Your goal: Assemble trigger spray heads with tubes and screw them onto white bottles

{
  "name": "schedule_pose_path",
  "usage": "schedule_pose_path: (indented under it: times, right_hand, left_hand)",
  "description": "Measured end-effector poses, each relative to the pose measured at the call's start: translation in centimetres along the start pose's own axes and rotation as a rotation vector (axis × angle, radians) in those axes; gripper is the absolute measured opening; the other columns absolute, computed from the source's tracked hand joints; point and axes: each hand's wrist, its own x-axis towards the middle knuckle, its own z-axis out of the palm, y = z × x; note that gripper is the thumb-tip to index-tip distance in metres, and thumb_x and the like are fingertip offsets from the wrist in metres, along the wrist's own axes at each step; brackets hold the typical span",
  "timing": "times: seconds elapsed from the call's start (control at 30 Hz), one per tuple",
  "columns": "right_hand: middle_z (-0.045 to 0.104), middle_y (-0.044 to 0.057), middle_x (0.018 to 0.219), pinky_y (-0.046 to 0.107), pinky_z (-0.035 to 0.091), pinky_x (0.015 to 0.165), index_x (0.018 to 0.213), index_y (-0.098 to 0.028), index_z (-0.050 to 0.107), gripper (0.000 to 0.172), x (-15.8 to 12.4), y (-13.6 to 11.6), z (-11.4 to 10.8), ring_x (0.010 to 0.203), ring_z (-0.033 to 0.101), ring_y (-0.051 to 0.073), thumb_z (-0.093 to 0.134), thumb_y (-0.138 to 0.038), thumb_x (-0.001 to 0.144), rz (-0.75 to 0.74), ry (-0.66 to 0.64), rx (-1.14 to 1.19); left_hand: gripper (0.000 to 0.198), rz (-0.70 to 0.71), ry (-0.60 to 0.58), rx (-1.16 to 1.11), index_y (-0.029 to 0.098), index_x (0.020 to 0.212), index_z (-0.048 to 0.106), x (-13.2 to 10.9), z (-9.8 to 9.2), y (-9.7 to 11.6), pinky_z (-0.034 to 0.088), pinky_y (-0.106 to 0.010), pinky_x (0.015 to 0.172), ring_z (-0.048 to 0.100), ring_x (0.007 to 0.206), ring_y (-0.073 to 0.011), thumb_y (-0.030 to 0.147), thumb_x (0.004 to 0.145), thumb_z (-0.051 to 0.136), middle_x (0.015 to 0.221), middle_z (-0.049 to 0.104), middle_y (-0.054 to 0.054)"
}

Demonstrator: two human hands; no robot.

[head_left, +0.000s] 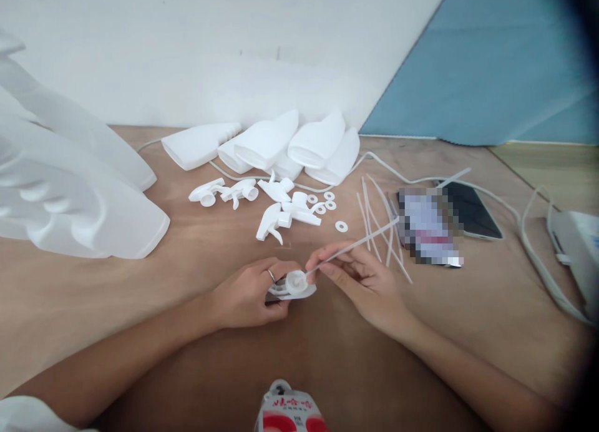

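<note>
Spray head (296,283), white plastic, lies low over the table (140,294) near the front middle, round threaded collar turned up toward the camera; the left hand (248,294) closes round its body from the left, fingers curled under and thumb on top, a ring (271,274) on one finger. The right hand (365,282) pinches a thin tube (355,245) between thumb and fingertips near its lower end; that end meets the middle of the collar, while the rest of the tube slants up and away to the right. By the look of it the step in hand is seating the tube in the collar's hole; how far it has gone in cannot be told. A further push would call for the tube kept in line with the hole and the head held steady, since so thin a tube would likely bend.

Around them, from largest down: big white bottles (70,195) lie at the far left; a cluster of smaller bottles (266,142) lies at the back against the wall; a dark phone (472,210) rests to the right with a blurred packet (428,226) beside it; a white cable (528,232) loops along the right side; loose spray heads (281,210) lie in front of the back bottles; spare tubes (374,213) fan out between these and the packet; small washers (341,226) are scattered near the loose heads. A red and white thing (290,413) shows at the bottom edge; what it is cannot be told.
</note>
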Motion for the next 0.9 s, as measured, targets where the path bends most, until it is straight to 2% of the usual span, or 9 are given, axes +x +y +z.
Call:
schedule_pose_path:
  times: [0.5,0.73,0.83,0.9]
  right_hand:
    - [0.068,0.002,0.089,0.024,0.056,0.067,0.097,-0.021,0.057,0.006,0.0,0.3,0.2,0.072,0.067,0.011,0.058,-0.021,0.091,-0.020,0.022,-0.005]
    - [0.066,0.001,0.086,0.024,0.053,0.069,0.095,-0.022,0.059,0.005,-0.1,0.2,0.0,0.074,0.065,0.011,0.056,-0.024,0.091,-0.037,-0.028,-0.112]
    - [0.063,0.002,0.084,0.024,0.051,0.068,0.088,-0.021,0.063,0.009,0.7,-0.1,0.1,0.076,0.061,0.012,0.057,-0.028,0.091,-0.058,-0.077,-0.229]
    - [0.060,0.002,0.082,0.024,0.049,0.067,0.079,-0.020,0.062,0.015,1.4,-0.1,0.3,0.076,0.058,0.012,0.058,-0.031,0.090,-0.092,-0.101,-0.288]
  left_hand:
    - [0.048,0.035,-0.015,0.057,0.025,0.124,0.050,0.1,-0.1,0.2,0.047,-0.025,0.075,0.058,0.084,-0.0155,0.018,0.077,0.057,0.094,0.060,-0.001]
    - [0.050,0.055,-0.007,0.056,0.026,0.125,0.049,0.1,0.0,0.1,0.048,-0.027,0.079,0.058,0.087,-0.0164,0.017,0.077,0.058,0.097,0.060,-0.002]
    - [0.039,0.022,-0.021,0.039,0.024,0.115,0.053,0.3,-0.2,0.4,0.048,-0.027,0.079,0.059,0.088,-0.0168,0.019,0.078,0.061,0.095,0.061,-0.001]
    - [0.031,-0.019,-0.026,0.011,0.022,0.108,0.056,0.5,-0.2,0.5,0.048,-0.028,0.077,0.060,0.086,-0.0170,0.026,0.079,0.066,0.092,0.061,-0.001]
